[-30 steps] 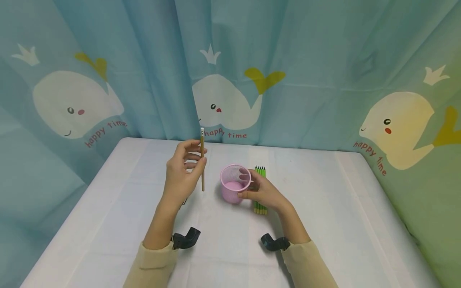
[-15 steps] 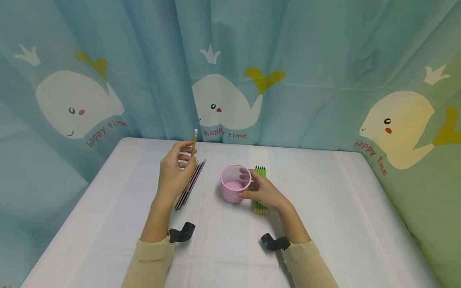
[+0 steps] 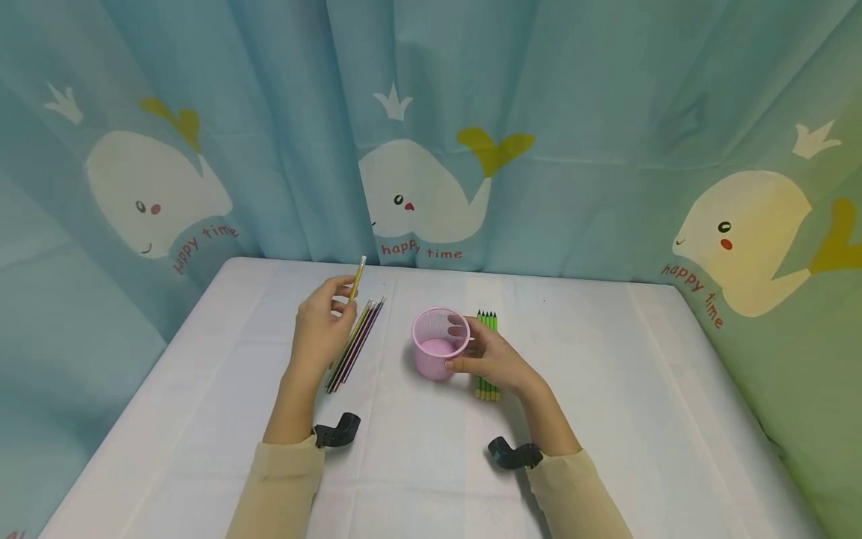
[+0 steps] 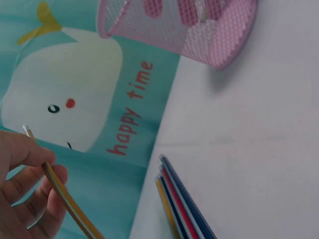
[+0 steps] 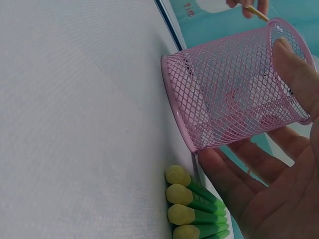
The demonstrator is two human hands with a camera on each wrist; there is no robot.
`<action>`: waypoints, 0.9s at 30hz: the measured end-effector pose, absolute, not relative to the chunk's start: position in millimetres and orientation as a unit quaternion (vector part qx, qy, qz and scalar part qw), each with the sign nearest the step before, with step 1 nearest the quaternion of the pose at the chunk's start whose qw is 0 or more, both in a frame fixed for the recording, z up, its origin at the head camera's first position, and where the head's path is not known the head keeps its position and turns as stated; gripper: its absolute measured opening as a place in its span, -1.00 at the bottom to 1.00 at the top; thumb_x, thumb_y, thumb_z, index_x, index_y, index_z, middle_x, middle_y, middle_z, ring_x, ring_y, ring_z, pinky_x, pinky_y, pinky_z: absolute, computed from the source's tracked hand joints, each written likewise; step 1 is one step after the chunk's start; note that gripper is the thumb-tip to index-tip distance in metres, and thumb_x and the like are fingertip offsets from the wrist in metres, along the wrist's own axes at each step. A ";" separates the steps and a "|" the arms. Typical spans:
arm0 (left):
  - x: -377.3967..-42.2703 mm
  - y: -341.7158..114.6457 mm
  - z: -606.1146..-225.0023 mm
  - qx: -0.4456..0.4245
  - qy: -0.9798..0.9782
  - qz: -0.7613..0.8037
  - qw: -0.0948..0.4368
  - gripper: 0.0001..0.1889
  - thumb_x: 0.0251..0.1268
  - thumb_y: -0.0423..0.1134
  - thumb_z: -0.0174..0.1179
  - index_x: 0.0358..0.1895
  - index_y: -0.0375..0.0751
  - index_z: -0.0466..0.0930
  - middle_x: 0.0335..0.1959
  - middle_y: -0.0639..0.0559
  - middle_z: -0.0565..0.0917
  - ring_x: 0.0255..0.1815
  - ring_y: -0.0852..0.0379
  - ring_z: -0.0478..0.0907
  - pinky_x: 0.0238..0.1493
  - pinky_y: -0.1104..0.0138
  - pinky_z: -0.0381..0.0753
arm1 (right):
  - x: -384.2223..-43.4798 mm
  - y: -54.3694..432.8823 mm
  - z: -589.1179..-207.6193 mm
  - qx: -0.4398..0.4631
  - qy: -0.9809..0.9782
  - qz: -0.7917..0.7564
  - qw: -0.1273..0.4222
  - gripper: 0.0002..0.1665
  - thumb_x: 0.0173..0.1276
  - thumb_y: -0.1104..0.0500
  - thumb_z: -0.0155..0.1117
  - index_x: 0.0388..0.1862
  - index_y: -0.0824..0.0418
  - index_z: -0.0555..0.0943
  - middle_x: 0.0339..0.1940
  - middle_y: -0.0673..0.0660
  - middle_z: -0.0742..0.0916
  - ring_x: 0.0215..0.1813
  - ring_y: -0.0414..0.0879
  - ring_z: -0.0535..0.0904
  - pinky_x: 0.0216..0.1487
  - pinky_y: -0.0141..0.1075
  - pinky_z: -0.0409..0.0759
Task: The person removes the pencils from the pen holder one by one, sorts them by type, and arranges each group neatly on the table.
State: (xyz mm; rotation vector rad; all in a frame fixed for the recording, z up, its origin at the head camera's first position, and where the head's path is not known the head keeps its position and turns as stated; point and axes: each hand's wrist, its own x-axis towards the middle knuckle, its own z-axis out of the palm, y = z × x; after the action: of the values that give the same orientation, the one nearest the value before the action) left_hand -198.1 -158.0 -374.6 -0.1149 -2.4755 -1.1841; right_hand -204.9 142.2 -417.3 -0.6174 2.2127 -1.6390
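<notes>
Between thumb and fingers my left hand pinches a yellow pencil, its pale end pointing up and slightly right. In the left wrist view the same pencil slants across the fingers. Below and right of that hand, a bundle of dark, red and yellow pencils lies on the table. My right hand holds a pink mesh pen cup by its right side, thumb in front and fingers behind. The cup stands upright on the table, and no pencil shows inside it.
Several green pencils lie side by side just right of the cup, partly under the right hand; their yellowish ends show in the right wrist view. A white cloth covers the table. Behind its far edge hangs a blue whale-print curtain.
My left hand has moved left and slightly down with the yellow pencil, which now tilts more. The pencil bundle, mostly hidden before, is uncovered. The right hand and cup have stayed still.
</notes>
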 end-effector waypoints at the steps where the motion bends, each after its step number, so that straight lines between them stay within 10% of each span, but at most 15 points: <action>1: -198.7 -158.8 -376.2 -0.038 -0.885 -0.420 0.195 -0.61 0.37 -0.38 0.16 0.25 -0.17 0.53 -0.03 -0.16 0.69 -0.21 -0.02 0.69 -0.25 0.14 0.73 | -205.0 142.3 -417.4 -0.216 0.774 -0.573 0.159 -0.08 0.17 0.20 0.53 0.47 0.13 0.31 0.44 0.23 0.48 0.40 0.17 0.45 0.42 0.05 0.42; 27: -209.0 -170.6 -413.3 0.023 -0.924 -0.374 0.082 -0.57 0.45 -0.32 0.08 0.35 -0.16 0.48 0.10 -0.18 0.66 -0.20 -0.02 0.65 -0.35 0.24 0.60 | -206.0 143.5 -418.7 -0.213 0.781 -0.566 0.157 -0.08 0.15 0.18 0.56 0.46 0.08 0.33 0.43 0.18 0.50 0.36 0.15 0.49 0.40 0.03 0.45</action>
State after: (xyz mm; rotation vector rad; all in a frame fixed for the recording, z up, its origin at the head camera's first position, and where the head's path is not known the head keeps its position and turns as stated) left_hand -209.0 -170.6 -413.3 0.0678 -2.7595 -1.1158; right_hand -206.0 143.5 -418.7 -0.6082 2.2334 -1.6203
